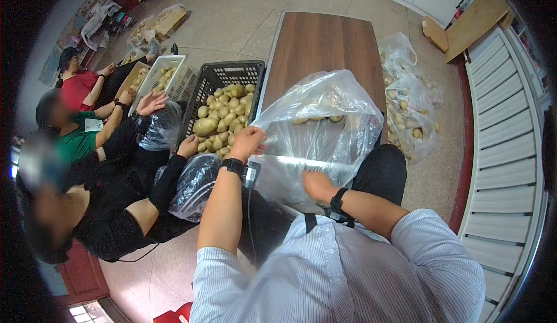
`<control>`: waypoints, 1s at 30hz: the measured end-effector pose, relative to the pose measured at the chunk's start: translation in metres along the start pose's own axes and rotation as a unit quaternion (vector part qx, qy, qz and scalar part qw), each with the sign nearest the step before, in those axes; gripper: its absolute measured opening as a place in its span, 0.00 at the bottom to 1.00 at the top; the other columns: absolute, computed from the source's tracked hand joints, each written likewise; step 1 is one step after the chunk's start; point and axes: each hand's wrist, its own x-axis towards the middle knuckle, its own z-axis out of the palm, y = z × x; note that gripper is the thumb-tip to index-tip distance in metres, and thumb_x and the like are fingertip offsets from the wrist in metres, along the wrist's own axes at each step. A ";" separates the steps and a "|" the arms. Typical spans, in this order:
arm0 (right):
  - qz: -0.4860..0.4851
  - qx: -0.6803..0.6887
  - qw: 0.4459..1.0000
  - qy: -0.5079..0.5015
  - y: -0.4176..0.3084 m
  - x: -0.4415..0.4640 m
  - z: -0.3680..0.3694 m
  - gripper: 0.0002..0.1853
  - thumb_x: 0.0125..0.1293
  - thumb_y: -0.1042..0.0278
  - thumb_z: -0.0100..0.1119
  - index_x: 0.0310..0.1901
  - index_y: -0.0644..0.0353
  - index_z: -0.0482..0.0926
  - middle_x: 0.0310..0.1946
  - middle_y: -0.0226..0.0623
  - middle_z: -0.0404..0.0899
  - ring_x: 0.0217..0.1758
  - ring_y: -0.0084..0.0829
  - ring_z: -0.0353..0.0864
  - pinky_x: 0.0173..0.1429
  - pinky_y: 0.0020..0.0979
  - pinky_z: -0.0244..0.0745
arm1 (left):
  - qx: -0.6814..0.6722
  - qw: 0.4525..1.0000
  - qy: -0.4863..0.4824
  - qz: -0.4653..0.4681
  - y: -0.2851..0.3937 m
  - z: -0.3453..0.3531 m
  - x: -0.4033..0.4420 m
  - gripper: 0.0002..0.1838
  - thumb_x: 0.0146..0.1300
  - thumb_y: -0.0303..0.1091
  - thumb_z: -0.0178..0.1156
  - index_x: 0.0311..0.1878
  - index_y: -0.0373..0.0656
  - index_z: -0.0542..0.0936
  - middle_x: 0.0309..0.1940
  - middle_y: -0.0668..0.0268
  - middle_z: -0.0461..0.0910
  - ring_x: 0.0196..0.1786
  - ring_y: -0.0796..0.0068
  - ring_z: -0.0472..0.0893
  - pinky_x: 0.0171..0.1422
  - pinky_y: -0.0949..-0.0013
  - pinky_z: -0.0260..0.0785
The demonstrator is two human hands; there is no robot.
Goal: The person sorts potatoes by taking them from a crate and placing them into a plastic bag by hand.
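Note:
A large clear plastic bag (313,131) spreads over the near end of the brown wooden table, its mouth gaping toward me. My left hand (249,144) pinches the bag's left edge beside the crate. Lower and to the right, my right hand (317,185) is closed on the bag's near edge, fingers partly hidden. A few potatoes (318,119) show in or behind the plastic; I cannot tell which. Left of the table, a black plastic crate (204,79) holds a heap of potatoes (223,114).
The wooden table (322,47) stretches away ahead. Filled plastic bags (409,105) lie on the floor at right, near a white radiator (502,166). Co-workers sit along the left; one hand (187,147) touches the crate's potatoes. Beyond stands a white crate (174,65).

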 end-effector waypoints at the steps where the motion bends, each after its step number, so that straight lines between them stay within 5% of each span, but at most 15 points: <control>1: -0.010 -0.008 1.000 -0.011 -0.003 0.001 -0.005 0.07 0.55 0.71 0.52 0.33 0.65 0.75 0.27 0.54 0.80 0.33 0.55 0.81 0.38 0.54 0.74 | 0.000 1.000 -0.001 0.001 -0.001 0.000 0.000 0.13 0.63 0.39 0.55 0.43 0.39 0.76 0.36 0.64 0.80 0.30 0.71 0.81 0.31 0.70 0.76; 5: 0.001 0.003 0.999 -0.041 -0.008 0.002 -0.019 0.07 0.54 0.70 0.53 0.31 0.65 0.75 0.31 0.53 0.80 0.37 0.54 0.80 0.41 0.53 0.74 | 0.006 1.000 -0.005 -0.002 -0.001 -0.001 0.000 0.15 0.63 0.41 0.56 0.44 0.38 0.76 0.36 0.64 0.79 0.30 0.72 0.81 0.31 0.70 0.76; 7: -0.007 0.027 0.998 0.053 -0.009 0.002 -0.014 0.09 0.54 0.68 0.54 0.33 0.65 0.75 0.36 0.53 0.78 0.42 0.52 0.79 0.45 0.51 0.74 | 0.011 1.000 -0.012 0.001 -0.003 -0.004 0.002 0.15 0.65 0.42 0.56 0.44 0.39 0.75 0.37 0.64 0.79 0.31 0.71 0.81 0.32 0.69 0.77; 14: 0.016 0.032 0.999 -0.010 -0.015 -0.003 -0.032 0.14 0.54 0.65 0.55 0.39 0.65 0.74 0.39 0.53 0.77 0.45 0.52 0.77 0.47 0.49 0.73 | 0.015 1.000 -0.011 -0.002 0.001 -0.001 0.000 0.15 0.65 0.43 0.57 0.45 0.40 0.75 0.38 0.65 0.78 0.31 0.72 0.82 0.31 0.69 0.77; 17: -0.076 0.032 0.996 0.028 -0.014 0.003 -0.046 0.15 0.58 0.61 0.56 0.42 0.65 0.74 0.38 0.53 0.78 0.45 0.53 0.78 0.47 0.48 0.73 | 0.023 1.000 -0.011 -0.012 -0.004 -0.001 0.006 0.15 0.65 0.41 0.57 0.47 0.39 0.75 0.38 0.64 0.79 0.30 0.72 0.82 0.31 0.69 0.77; 19: 0.104 0.093 0.990 -0.020 -0.015 0.014 -0.051 0.19 0.62 0.55 0.56 0.44 0.65 0.75 0.37 0.54 0.80 0.44 0.54 0.79 0.47 0.48 0.74 | 0.031 0.999 0.001 -0.007 -0.008 0.000 0.008 0.15 0.63 0.41 0.57 0.44 0.38 0.76 0.36 0.64 0.79 0.29 0.72 0.81 0.29 0.70 0.76; 22: 0.100 0.112 0.986 0.075 -0.009 0.024 -0.060 0.24 0.64 0.48 0.55 0.44 0.66 0.75 0.36 0.55 0.81 0.43 0.54 0.80 0.48 0.47 0.74 | 0.048 0.999 0.019 0.006 -0.012 0.001 0.011 0.15 0.61 0.41 0.58 0.42 0.37 0.77 0.33 0.64 0.78 0.28 0.72 0.80 0.28 0.70 0.75; 30: 0.085 -0.026 0.996 0.016 0.015 0.042 -0.061 0.12 0.60 0.63 0.53 0.35 0.61 0.81 0.35 0.51 0.82 0.41 0.52 0.82 0.44 0.49 0.75 | 0.081 0.996 0.010 0.029 -0.019 0.004 0.018 0.15 0.60 0.40 0.58 0.37 0.36 0.77 0.28 0.64 0.78 0.25 0.72 0.79 0.25 0.70 0.73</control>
